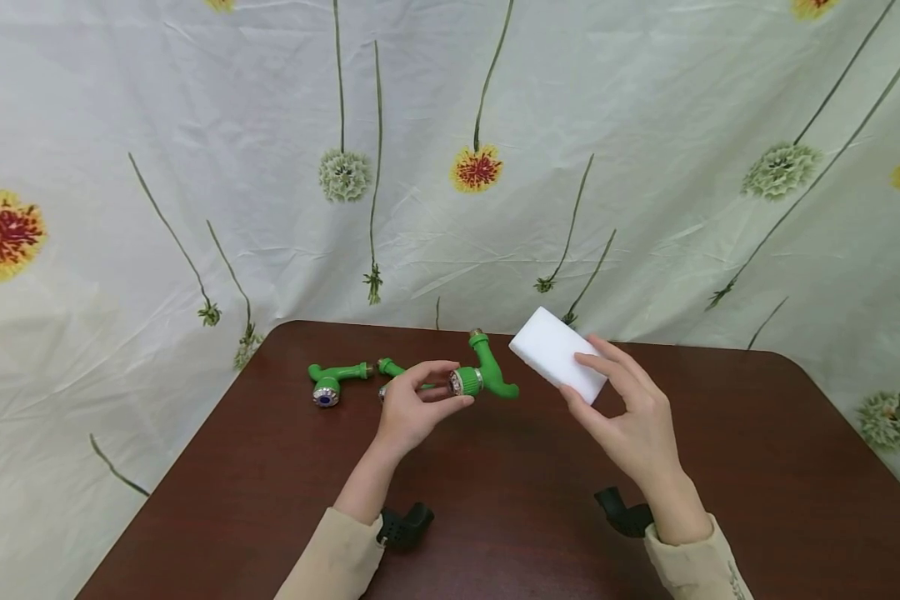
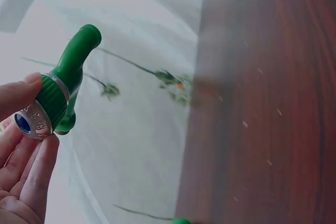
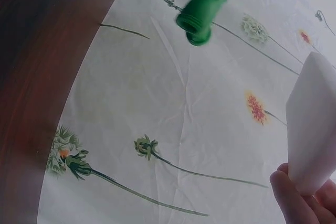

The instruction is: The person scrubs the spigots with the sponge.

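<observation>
Held up above the table is a green faucet [image 1: 489, 367], its ribbed knob pinched between the thumb and fingers of my left hand [image 1: 408, 408]. In the left wrist view the faucet [image 2: 71, 66] shows a silver ring and a blue-centred cap on that knob. My right hand [image 1: 633, 412] grips a white sponge block [image 1: 551, 346] by its lower right end, tilted and in the air. Sponge and faucet are apart. The right wrist view has the sponge [image 3: 312, 124] at the right and the faucet's spout [image 3: 202, 14] at the top.
Two more green faucets lie on the dark red table [image 1: 510, 517] toward its back left: one in full view [image 1: 330, 379], the other [image 1: 390, 367] partly behind my left hand. A white flowered cloth [image 1: 435, 225] hangs behind the table.
</observation>
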Motion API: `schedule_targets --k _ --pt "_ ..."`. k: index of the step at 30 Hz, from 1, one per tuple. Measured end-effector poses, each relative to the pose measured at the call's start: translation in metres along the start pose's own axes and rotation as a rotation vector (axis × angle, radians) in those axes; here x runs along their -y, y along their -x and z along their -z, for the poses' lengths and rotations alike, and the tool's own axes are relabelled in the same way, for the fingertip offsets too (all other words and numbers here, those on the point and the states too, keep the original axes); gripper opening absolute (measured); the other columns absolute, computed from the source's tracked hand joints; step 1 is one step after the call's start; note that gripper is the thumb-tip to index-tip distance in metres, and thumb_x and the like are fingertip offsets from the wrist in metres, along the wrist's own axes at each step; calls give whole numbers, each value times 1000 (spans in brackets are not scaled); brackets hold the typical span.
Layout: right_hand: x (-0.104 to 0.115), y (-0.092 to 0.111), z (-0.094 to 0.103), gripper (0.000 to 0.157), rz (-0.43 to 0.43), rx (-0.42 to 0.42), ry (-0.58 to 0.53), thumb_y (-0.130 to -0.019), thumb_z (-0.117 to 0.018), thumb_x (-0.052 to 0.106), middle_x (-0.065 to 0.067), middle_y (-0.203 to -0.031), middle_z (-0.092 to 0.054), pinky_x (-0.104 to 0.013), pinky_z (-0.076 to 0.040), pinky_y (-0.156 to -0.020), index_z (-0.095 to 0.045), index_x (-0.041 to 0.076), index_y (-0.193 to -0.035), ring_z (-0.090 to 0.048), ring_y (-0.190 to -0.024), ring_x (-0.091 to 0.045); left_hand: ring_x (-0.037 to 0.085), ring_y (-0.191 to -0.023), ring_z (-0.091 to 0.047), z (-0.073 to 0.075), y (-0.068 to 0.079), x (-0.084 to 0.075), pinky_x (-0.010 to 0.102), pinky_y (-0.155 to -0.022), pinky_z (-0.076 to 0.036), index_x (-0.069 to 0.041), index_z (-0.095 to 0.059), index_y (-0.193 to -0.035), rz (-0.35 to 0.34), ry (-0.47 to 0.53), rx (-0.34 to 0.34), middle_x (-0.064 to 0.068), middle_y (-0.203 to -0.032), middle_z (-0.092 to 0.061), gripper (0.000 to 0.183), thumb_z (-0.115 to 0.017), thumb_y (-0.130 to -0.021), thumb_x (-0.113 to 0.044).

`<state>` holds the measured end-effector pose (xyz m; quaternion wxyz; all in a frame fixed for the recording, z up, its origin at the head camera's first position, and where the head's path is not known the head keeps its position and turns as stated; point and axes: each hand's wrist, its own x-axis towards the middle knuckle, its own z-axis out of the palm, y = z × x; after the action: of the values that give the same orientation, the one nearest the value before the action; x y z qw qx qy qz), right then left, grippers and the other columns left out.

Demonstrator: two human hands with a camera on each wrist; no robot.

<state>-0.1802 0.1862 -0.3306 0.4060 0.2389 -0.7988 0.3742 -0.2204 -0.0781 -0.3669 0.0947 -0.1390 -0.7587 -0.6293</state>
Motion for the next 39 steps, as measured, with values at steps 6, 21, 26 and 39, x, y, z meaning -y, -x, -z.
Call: schedule_targets --k 6,21,26,39 --pt "3 2 -2 37 -21 29 -10 -69 -79 6 -10 -123 -60 -10 -41 -85 -69 8 -105 -59 -106 -27 33 -87 -67 -7 4 -18 31 -75 -56 1 -66 -110 -79 65 41 17 -102 -64 43 -81 -69 1" --pt "8 6 -12 34 84 220 -45 -83 -72 34 -10 -123 -61 -16 -48 -84 -71 14 -110 -61 -105 -26 35 -89 -66 -15 13 -42 34 -78 -55 7 -64 -106 -183 77 61 21 -103 -65 41 -79 -69 7" --pt "5 6 -11 35 142 220 17 -88 -61 43 -12 -119 -62 -32 -55 -69 -74 14 -105 -63 -98 -27 37 -86 -66 -13 17 -57 35 -77 -55 10 -64 -103 -234 54 76 22 -102 -65 38 -78 -68 9" --pt "-10 1 4 30 -30 -22 266 -71 -77 13 -17 -114 -64 -47 -53 -67 -74 7 -101 -63 -97 -34 37 -86 -67 -12 16 -57 35 -77 -55 8 -64 -105 -215 98 103 20 -103 -65 39 -78 -68 11"
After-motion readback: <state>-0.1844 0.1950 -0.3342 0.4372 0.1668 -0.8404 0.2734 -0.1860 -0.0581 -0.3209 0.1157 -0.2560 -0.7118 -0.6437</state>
